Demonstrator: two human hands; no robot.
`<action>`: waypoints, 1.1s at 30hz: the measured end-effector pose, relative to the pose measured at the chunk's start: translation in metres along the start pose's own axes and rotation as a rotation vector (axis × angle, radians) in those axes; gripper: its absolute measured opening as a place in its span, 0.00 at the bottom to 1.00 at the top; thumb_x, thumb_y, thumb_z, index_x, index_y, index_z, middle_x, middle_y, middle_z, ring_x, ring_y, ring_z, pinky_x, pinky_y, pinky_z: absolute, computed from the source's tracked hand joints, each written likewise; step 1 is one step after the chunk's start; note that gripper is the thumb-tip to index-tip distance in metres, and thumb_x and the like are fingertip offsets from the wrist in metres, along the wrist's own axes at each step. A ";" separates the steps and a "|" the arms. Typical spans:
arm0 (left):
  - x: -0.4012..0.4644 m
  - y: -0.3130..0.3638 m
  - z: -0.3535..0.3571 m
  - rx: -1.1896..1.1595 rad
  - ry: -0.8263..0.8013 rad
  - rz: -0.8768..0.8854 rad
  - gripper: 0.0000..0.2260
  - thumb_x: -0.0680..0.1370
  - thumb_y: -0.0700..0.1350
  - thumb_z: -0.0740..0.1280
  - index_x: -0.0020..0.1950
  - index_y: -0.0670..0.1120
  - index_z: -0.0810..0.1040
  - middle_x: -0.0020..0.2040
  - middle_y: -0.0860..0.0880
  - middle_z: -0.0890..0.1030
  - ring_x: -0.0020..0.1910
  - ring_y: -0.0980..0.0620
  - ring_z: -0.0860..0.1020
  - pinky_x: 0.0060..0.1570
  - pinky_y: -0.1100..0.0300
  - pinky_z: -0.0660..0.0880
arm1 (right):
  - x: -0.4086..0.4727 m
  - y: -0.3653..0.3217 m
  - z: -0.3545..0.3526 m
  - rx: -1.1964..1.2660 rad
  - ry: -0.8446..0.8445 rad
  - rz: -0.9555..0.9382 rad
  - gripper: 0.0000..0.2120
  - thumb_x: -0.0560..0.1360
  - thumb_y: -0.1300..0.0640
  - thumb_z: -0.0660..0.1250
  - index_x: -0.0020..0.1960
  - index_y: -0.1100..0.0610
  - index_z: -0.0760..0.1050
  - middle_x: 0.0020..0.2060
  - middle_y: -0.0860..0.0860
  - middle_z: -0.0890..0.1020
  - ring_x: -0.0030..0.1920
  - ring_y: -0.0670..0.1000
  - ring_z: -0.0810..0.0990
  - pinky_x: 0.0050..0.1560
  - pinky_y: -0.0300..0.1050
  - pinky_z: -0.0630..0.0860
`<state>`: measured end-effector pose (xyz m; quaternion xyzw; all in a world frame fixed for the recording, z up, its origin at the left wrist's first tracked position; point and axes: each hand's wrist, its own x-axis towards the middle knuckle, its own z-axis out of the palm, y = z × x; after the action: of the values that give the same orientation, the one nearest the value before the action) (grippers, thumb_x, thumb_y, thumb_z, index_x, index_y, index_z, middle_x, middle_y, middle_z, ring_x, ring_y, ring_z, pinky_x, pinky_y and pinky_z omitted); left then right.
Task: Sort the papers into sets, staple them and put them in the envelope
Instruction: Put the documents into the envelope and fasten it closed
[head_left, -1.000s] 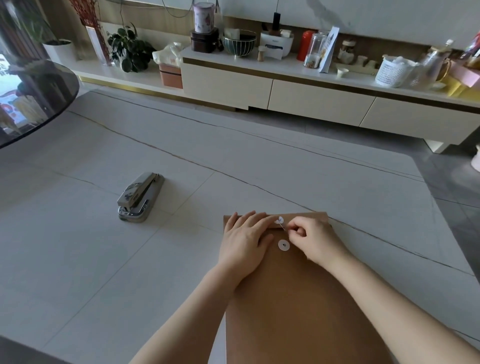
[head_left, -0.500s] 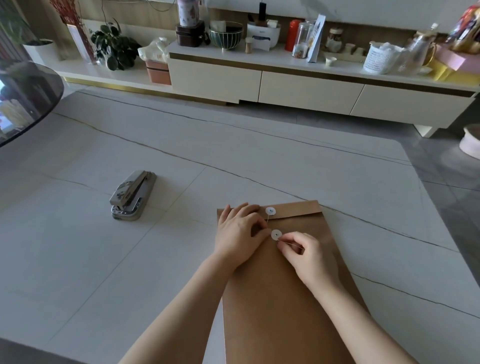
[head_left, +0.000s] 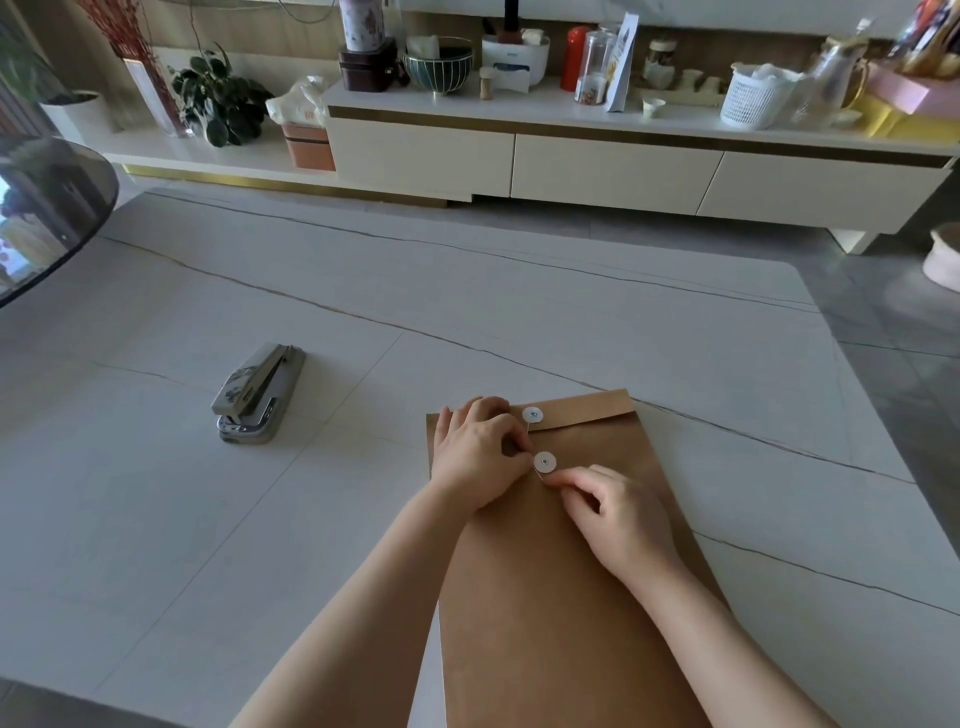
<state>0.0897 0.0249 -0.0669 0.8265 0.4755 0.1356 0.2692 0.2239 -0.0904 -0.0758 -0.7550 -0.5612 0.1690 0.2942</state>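
The brown envelope (head_left: 561, 597) lies flat on the white table (head_left: 363, 519), in front of the person, its flap (head_left: 587, 408) folded down at the far end. Two white closure discs are visible: the upper disc (head_left: 532, 414) on the flap, the lower disc (head_left: 544, 461) on the body just below it. A thin string (head_left: 529, 431) runs between them. The envelope's contents cannot be seen.

The left hand (head_left: 480, 457) rests on the envelope's upper left corner, fingers curled, fingertips pressing beside the lower disc. The right hand (head_left: 608, 514) lies over the envelope's middle, thumb and forefinger pinching the string just below the lower disc.

A grey stapler (head_left: 257, 392) sits closed on the table, well apart to the left of the envelope. No loose papers obstruct the work area.

Beyond the table stands a low cream cabinet (head_left: 597, 166) carrying a bowl (head_left: 439, 65), a red bottle (head_left: 574, 57) and a white basket (head_left: 753, 96) with white material inside. A potted plant (head_left: 218, 98) stands to its left.
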 end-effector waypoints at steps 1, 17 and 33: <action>0.001 0.001 -0.001 0.008 -0.016 0.000 0.03 0.73 0.52 0.68 0.47 0.57 0.79 0.69 0.57 0.67 0.72 0.54 0.58 0.74 0.50 0.45 | 0.000 0.000 -0.001 -0.007 -0.004 0.001 0.10 0.75 0.58 0.66 0.50 0.45 0.83 0.31 0.43 0.73 0.33 0.45 0.73 0.32 0.38 0.66; -0.002 0.001 0.000 -0.013 0.013 -0.013 0.06 0.72 0.55 0.70 0.47 0.57 0.78 0.68 0.57 0.68 0.71 0.54 0.60 0.73 0.49 0.47 | 0.021 0.006 -0.025 0.171 -0.088 0.243 0.04 0.75 0.56 0.68 0.44 0.48 0.79 0.29 0.45 0.71 0.31 0.44 0.70 0.33 0.37 0.66; -0.004 0.004 -0.003 -0.015 -0.046 -0.016 0.03 0.73 0.54 0.69 0.43 0.62 0.77 0.70 0.57 0.65 0.73 0.54 0.56 0.74 0.49 0.42 | 0.026 -0.004 -0.029 0.157 -0.124 0.332 0.03 0.71 0.48 0.72 0.41 0.47 0.82 0.24 0.45 0.68 0.29 0.44 0.67 0.32 0.41 0.63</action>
<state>0.0893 0.0206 -0.0620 0.8235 0.4747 0.1178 0.2876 0.2467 -0.0722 -0.0488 -0.8000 -0.4312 0.3046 0.2852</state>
